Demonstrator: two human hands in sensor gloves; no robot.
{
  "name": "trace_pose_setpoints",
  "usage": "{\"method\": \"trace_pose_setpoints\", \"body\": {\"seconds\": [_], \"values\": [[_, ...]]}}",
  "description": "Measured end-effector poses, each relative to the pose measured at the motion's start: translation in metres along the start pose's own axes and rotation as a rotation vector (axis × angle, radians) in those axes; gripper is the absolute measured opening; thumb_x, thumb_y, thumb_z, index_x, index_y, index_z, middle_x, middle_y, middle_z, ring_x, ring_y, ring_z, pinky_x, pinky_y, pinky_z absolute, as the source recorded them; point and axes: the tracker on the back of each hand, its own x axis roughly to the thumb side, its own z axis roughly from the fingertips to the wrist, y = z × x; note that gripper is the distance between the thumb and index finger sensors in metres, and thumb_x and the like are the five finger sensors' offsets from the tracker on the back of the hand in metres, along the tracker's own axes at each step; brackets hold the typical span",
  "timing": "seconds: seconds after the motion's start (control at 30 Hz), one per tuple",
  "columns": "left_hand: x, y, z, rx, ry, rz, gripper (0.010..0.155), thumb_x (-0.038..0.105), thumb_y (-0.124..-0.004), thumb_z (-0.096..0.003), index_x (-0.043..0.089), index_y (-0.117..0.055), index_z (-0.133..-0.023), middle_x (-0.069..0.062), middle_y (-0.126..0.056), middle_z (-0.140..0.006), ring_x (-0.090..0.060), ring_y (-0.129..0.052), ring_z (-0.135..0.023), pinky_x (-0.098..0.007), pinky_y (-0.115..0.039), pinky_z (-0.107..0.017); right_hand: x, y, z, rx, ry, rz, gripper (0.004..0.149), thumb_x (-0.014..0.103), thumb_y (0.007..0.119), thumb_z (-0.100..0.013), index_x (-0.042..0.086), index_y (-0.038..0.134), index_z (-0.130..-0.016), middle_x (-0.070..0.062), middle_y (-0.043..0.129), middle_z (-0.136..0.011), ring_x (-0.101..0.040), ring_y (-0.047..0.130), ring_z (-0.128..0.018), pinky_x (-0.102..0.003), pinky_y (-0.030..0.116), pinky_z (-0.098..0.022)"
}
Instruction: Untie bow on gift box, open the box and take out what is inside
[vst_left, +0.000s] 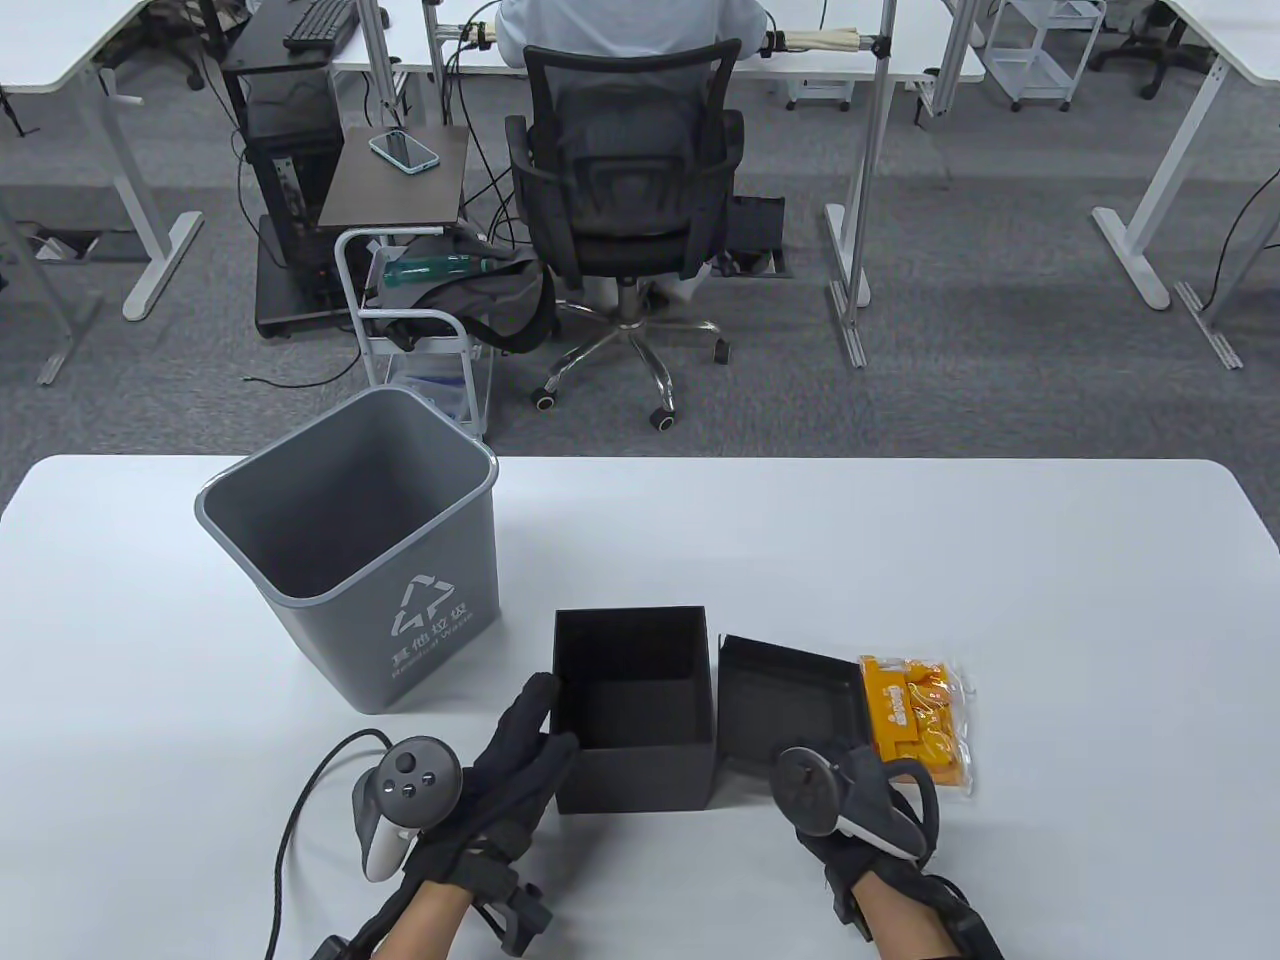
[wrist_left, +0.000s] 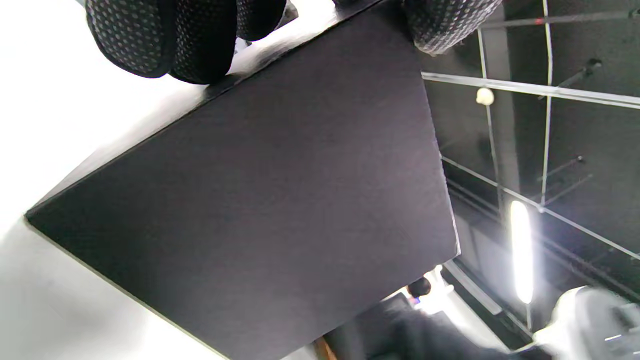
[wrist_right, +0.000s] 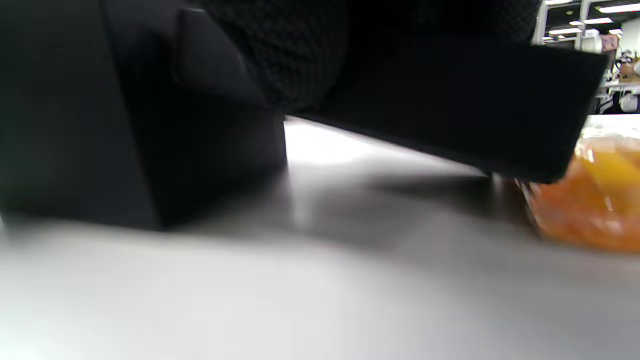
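The black gift box (vst_left: 635, 690) stands open, its inside dark, with nothing visible in it. My left hand (vst_left: 548, 722) holds its front left corner, fingers along the left wall and thumb on the front; the left wrist view shows the fingers (wrist_left: 160, 40) and thumb at the edges of the box wall (wrist_left: 280, 200). My right hand (vst_left: 858, 778) grips the near edge of the black lid (vst_left: 790, 700), inside up and tilted. In the right wrist view the lid (wrist_right: 450, 100) slants above the table. An orange packet (vst_left: 915, 720) in clear wrap lies against the lid's right side.
A grey waste bin (vst_left: 350, 550) stands on the white table (vst_left: 1000, 560) just left of and behind the box. A cable runs off the front edge beside my left wrist. Beyond the table a person sits on an office chair (vst_left: 625, 200).
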Motion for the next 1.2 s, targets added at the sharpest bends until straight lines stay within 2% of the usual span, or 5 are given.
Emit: {"method": "trace_pose_setpoints", "body": {"seconds": [0.3, 0.57, 0.87, 1.03, 1.2], "values": [[-0.002, 0.0, -0.001, -0.022, 0.01, 0.027, 0.072, 0.056, -0.059, -0.065, 0.027, -0.025, -0.121, -0.03, -0.046, -0.122, -0.055, -0.071, -0.095, -0.057, -0.074, -0.065, -0.012, -0.107, 0.008, -0.452, -0.077, -0.993, 0.047, 0.025, 0.074, -0.055, 0.013, 0.069, -0.1, -0.016, 0.084, -0.091, -0.029, 0.093, -0.068, -0.054, 0.072, -0.063], [-0.003, -0.002, -0.001, -0.035, 0.012, 0.032, 0.082, 0.059, -0.058, -0.065, 0.013, -0.015, -0.118, -0.031, -0.047, -0.121, -0.054, -0.067, -0.099, -0.058, -0.072, -0.067, -0.016, -0.014, -0.045, -0.103, -0.099, -2.121, 0.052, 0.025, 0.072, -0.059, 0.006, 0.06, -0.105, -0.017, 0.084, -0.088, -0.026, 0.095, -0.063, -0.052, 0.076, -0.058], [-0.003, -0.001, -0.003, -0.066, -0.029, 0.062, 0.078, 0.054, -0.059, -0.0653, 0.011, -0.022, -0.119, -0.027, -0.037, -0.125, -0.054, -0.055, -0.106, -0.062, -0.066, -0.07, -0.031, 0.063, -0.059, 0.125, 0.035, -2.207, 0.053, 0.025, 0.066, -0.062, 0.001, 0.056, -0.108, -0.015, 0.084, -0.087, -0.022, 0.095, -0.059, -0.048, 0.078, -0.054], [-0.004, -0.002, -0.004, -0.068, -0.038, 0.078, 0.077, 0.053, -0.058, -0.0657, 0.011, -0.021, -0.119, -0.026, -0.033, -0.126, -0.055, -0.051, -0.108, -0.063, -0.065, -0.071, -0.031, 0.063, -0.056, 0.111, 0.06, -2.137, 0.063, 0.025, 0.059, -0.067, -0.001, 0.032, -0.117, -0.017, 0.074, -0.095, -0.024, 0.09, -0.061, -0.05, 0.073, -0.057], [-0.005, -0.004, -0.004, -0.079, -0.039, 0.09, 0.077, 0.053, -0.055, -0.0659, 0.012, -0.018, -0.119, -0.027, -0.03, -0.126, -0.055, -0.048, -0.109, -0.063, -0.064, -0.071, -0.033, 0.056, -0.052, 0.035, 0.064, -1.917, 0.062, 0.026, 0.055, -0.068, 0.021, 0.025, -0.122, -0.023, 0.059, -0.106, -0.026, 0.084, -0.069, -0.053, 0.067, -0.063]]}}
